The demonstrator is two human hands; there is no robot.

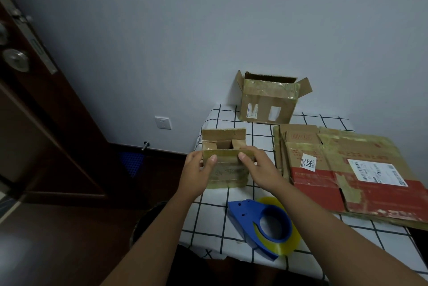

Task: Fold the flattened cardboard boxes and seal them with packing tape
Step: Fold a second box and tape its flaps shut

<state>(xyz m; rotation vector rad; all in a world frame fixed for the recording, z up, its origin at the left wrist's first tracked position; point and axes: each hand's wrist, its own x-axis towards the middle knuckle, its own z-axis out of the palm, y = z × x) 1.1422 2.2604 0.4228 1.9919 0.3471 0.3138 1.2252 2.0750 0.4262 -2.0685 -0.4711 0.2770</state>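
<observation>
I hold a small cardboard box (225,160) at the tabletop (208,223) edge, my left hand (196,170) and right hand (257,166) gripping its near flap, thumbs on top. A blue tape dispenser (264,223) lies nearer me, flattened boxes (347,170) to my right, and an open box (269,100) stands against the wall.

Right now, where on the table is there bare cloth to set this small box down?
Bare checked cloth lies between the small box, the open box at the wall and the flattened cardboard stack. Another patch lies near the front left edge, left of the tape dispenser. The right side is crowded by the stack.
</observation>
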